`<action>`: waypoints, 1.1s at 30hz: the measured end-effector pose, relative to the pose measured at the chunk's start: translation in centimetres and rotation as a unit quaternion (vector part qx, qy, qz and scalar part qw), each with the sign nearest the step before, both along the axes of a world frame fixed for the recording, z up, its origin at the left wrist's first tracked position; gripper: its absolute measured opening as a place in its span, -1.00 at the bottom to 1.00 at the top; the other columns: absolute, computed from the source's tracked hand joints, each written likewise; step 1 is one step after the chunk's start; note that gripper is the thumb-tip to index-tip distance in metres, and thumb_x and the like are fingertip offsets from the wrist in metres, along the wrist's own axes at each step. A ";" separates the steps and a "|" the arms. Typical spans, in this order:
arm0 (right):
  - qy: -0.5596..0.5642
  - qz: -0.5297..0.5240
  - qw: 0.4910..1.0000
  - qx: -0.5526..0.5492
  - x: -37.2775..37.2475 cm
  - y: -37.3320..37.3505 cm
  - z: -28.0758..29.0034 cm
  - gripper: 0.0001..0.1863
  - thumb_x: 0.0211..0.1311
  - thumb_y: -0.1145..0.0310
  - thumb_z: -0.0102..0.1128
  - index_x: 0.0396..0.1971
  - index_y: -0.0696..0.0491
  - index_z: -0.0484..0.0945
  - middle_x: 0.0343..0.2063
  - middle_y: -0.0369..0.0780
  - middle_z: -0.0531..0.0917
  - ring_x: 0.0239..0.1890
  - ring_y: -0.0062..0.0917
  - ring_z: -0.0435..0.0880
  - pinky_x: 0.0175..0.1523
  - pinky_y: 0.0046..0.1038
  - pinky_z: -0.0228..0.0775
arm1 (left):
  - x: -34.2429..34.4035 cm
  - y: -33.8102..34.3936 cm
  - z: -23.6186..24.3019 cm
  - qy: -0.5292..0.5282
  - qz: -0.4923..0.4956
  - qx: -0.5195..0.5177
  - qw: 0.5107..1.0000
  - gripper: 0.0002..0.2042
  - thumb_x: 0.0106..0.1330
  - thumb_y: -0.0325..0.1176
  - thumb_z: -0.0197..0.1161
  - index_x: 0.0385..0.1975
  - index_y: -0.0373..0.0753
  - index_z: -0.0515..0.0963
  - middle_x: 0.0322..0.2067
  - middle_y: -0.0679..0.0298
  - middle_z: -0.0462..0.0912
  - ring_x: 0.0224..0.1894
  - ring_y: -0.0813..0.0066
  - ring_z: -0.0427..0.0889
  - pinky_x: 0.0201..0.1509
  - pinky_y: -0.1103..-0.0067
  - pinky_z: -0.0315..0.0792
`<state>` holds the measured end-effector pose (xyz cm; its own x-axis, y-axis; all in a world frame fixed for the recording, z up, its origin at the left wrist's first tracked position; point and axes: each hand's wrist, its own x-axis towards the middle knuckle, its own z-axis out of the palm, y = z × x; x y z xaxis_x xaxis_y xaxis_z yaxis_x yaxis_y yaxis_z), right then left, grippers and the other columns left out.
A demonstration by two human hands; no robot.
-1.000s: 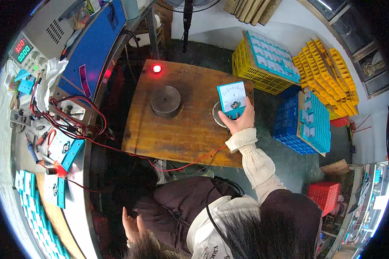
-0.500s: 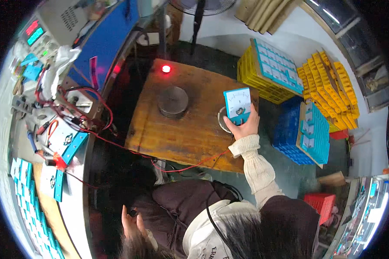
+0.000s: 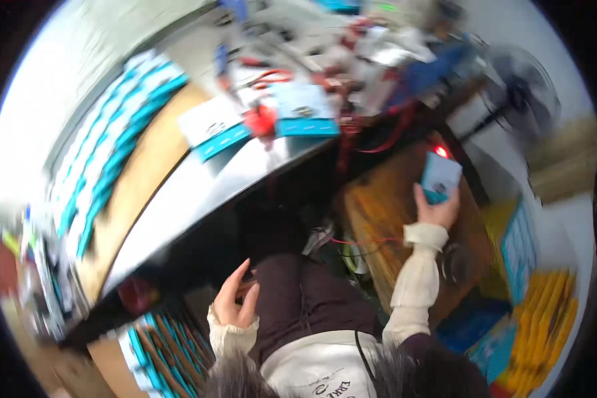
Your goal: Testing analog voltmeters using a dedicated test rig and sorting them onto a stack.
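My right hand point(image 3: 438, 211) grips a panel meter point(image 3: 443, 174) by its teal lower edge. The meter's white face is turned up, over the wooden table point(image 3: 371, 199). My left hand point(image 3: 233, 298) hangs above my lap, its thumb and fingers apart, and I see nothing held in it. Two more white-and-teal meters lie on the bench to the left: one meter point(image 3: 213, 126) nearer the board and another meter point(image 3: 305, 109) beside it. A red clip or wrapped lead point(image 3: 260, 121) lies between these two. Motion blurs the picture.
Rows of meters point(image 3: 123, 142) lie on a brown board point(image 3: 154, 152) along the bench. A red lamp point(image 3: 442, 152) glows on the wooden table. Red wires point(image 3: 385, 142) trail off the bench edge. A fan point(image 3: 521, 86) and yellow trays point(image 3: 544, 318) stand to the right.
My view has swung left toward the bench, so the wooden table now sits at the right. My right hand still holds the meter, now nearer the lamp. More of my left hand shows.
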<state>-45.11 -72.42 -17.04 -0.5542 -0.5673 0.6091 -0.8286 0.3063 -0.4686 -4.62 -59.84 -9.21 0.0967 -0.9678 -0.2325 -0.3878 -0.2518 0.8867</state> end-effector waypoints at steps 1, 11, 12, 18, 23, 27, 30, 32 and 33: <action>-0.052 0.004 0.999 0.011 -0.2 -0.3 -0.3 -0.03 -0.29 -0.11 0.53 0.07 0.25 0.38 -0.06 0.06 0.54 -0.03 -0.11 0.54 0.07 -0.19 0.36 | 0.4 0.6 0.0 0.012 0.033 -0.006 0.999 -0.57 0.24 -0.56 0.17 0.16 -0.28 0.40 -0.15 0.20 0.60 -0.22 0.59 0.59 -0.09 0.68 0.45; -0.149 0.225 0.962 -0.042 12.1 2.8 0.9 0.00 -0.29 0.28 0.58 0.23 0.17 0.21 0.14 0.02 0.38 0.14 -0.19 0.42 0.21 -0.20 0.27 | -1.9 1.3 -1.8 0.026 0.053 -0.148 0.987 -0.61 0.24 -0.45 0.21 0.10 -0.26 0.47 -0.21 0.14 0.63 -0.21 0.37 0.60 -0.12 0.57 0.46; -0.226 0.302 0.926 -0.009 15.9 5.1 1.2 0.03 -0.32 0.31 0.58 0.25 0.17 0.18 0.19 -0.01 0.34 0.20 -0.20 0.36 0.26 -0.22 0.21 | -2.5 1.2 -1.5 0.016 0.044 -0.128 0.991 -0.56 0.23 -0.43 0.23 0.15 -0.25 0.42 -0.20 0.12 0.61 -0.22 0.32 0.60 -0.11 0.54 0.47; -0.234 0.546 0.791 0.146 26.8 10.7 5.4 0.09 -0.29 0.37 0.56 0.30 0.22 0.07 0.16 0.01 0.30 0.16 -0.18 0.38 0.17 -0.24 0.31 | -0.3 2.7 -0.4 0.131 0.181 -0.063 0.973 -0.60 0.26 -0.50 0.19 0.10 -0.38 0.37 -0.27 0.17 0.65 -0.34 0.56 0.61 -0.29 0.66 0.46; -0.627 0.472 0.519 0.338 27.3 10.9 6.4 -0.50 0.07 0.56 0.33 0.03 0.25 0.35 -0.17 -0.13 0.62 -0.25 -0.55 0.65 -0.21 -0.59 0.52 | 4.8 4.2 -1.2 0.240 0.184 -0.035 0.953 -0.40 0.28 -0.47 0.21 0.30 -0.38 0.14 -0.31 0.30 0.67 -0.47 0.81 0.49 -0.49 0.83 0.30; -0.611 0.464 0.539 0.347 26.9 12.0 6.5 -0.76 0.10 0.59 0.29 -0.21 0.23 0.51 -0.36 -0.19 0.67 -0.41 -0.65 0.66 -0.30 -0.66 0.50 | 5.5 4.3 -1.5 0.289 0.174 -0.013 0.941 -0.37 0.28 -0.41 0.24 0.31 -0.36 0.13 -0.27 0.31 0.66 -0.45 0.81 0.50 -0.48 0.81 0.32; -0.578 0.496 0.572 0.304 26.8 12.1 6.4 -0.77 0.11 0.59 0.29 -0.22 0.22 0.52 -0.36 -0.20 0.67 -0.40 -0.66 0.65 -0.30 -0.67 0.49 | 5.1 4.1 -1.5 0.307 0.190 -0.013 0.932 -0.37 0.28 -0.41 0.24 0.32 -0.36 0.13 -0.25 0.30 0.66 -0.44 0.79 0.52 -0.47 0.82 0.34; -0.565 0.503 0.586 0.290 26.7 11.9 6.2 -0.78 0.11 0.59 0.29 -0.23 0.22 0.52 -0.37 -0.21 0.67 -0.41 -0.67 0.64 -0.29 -0.67 0.49 | 4.9 3.9 -1.4 0.316 0.190 -0.004 0.930 -0.37 0.28 -0.41 0.24 0.32 -0.36 0.13 -0.24 0.29 0.66 -0.43 0.79 0.53 -0.46 0.82 0.35; -0.560 0.504 0.591 0.287 26.6 11.9 6.1 -0.78 0.11 0.59 0.29 -0.23 0.22 0.53 -0.37 -0.21 0.67 -0.41 -0.68 0.64 -0.29 -0.67 0.48 | 4.9 3.8 -1.4 0.322 0.184 -0.012 0.929 -0.37 0.28 -0.42 0.24 0.32 -0.35 0.13 -0.23 0.29 0.66 -0.42 0.78 0.53 -0.46 0.82 0.36</action>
